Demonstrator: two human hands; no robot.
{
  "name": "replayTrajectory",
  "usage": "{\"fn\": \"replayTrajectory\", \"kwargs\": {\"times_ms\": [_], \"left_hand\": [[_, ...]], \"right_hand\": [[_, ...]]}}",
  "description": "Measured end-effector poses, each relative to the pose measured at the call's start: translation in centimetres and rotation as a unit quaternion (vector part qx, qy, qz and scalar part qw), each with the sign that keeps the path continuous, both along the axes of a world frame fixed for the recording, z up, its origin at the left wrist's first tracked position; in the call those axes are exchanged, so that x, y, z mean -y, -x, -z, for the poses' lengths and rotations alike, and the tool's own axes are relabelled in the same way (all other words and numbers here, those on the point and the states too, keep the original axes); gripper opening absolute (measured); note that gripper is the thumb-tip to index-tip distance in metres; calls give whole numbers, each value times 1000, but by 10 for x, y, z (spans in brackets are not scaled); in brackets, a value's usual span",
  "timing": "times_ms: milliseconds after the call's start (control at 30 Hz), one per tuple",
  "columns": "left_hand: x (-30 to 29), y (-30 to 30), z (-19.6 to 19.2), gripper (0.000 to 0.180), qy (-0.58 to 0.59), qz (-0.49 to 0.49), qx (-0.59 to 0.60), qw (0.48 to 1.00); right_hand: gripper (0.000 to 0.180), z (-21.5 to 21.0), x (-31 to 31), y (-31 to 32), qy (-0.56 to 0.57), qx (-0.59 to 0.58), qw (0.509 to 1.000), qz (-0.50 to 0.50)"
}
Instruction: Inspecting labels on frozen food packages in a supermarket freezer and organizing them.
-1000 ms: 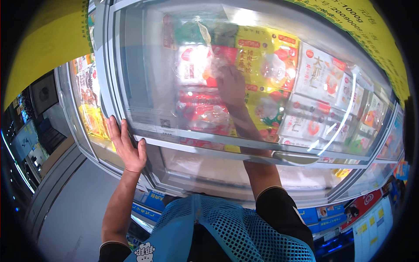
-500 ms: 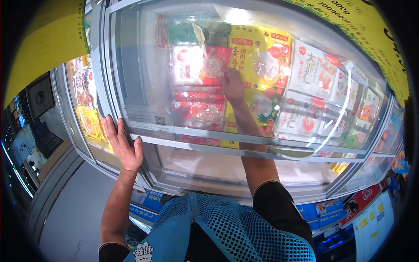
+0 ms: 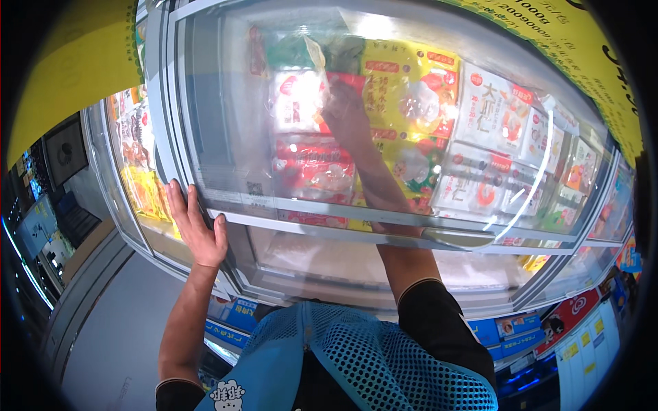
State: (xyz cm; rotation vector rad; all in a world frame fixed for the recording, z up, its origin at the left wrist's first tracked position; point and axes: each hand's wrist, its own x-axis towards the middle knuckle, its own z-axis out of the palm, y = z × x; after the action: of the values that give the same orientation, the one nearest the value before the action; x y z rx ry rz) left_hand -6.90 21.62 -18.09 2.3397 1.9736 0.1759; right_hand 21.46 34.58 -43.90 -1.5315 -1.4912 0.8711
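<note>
Spread fingers of my left hand (image 3: 199, 229) rest on the grey frame (image 3: 177, 140) at the left of the chest freezer's glass lid. My right arm reaches through the gap at the front of the lid. Seen through the glass, my right hand (image 3: 348, 118) is over the right side of a white and red bag of frozen dumplings (image 3: 295, 103). Its fingertips are blurred, so I cannot tell whether they grip the bag. Below lies a red bag (image 3: 312, 171), and to the right are yellow dumpling bags (image 3: 418, 75).
White packs with shrimp pictures (image 3: 490, 109) lie to the right of the yellow bags. A curved handle (image 3: 459, 238) sits on the lid's front edge. Yellow signs (image 3: 68, 75) hang in the upper corners. More packages (image 3: 144, 192) fill a compartment at left.
My right hand has shifted left inside the freezer, from the border of the yellow bag to over the white and red bag. My left hand stays in place.
</note>
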Motion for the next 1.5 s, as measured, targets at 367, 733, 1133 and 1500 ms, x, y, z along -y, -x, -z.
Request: {"fn": "replayTrajectory", "kwargs": {"times_ms": [367,733,1133,1500], "left_hand": [[-2,-3,-1,64,-31,-1,17,999],[11,5,2,65,-47,-13,6,999],[12,8,2,65,-66,-20,10,998],[12,12,9,66,-80,-20,46,996]], "right_hand": [[34,11,127,-32,82,-78,992,55],[50,15,203,-21,168,-185,964,-95],[66,9,184,3,311,-261,914,-4],[69,-8,192,55,366,-287,884,57]]}}
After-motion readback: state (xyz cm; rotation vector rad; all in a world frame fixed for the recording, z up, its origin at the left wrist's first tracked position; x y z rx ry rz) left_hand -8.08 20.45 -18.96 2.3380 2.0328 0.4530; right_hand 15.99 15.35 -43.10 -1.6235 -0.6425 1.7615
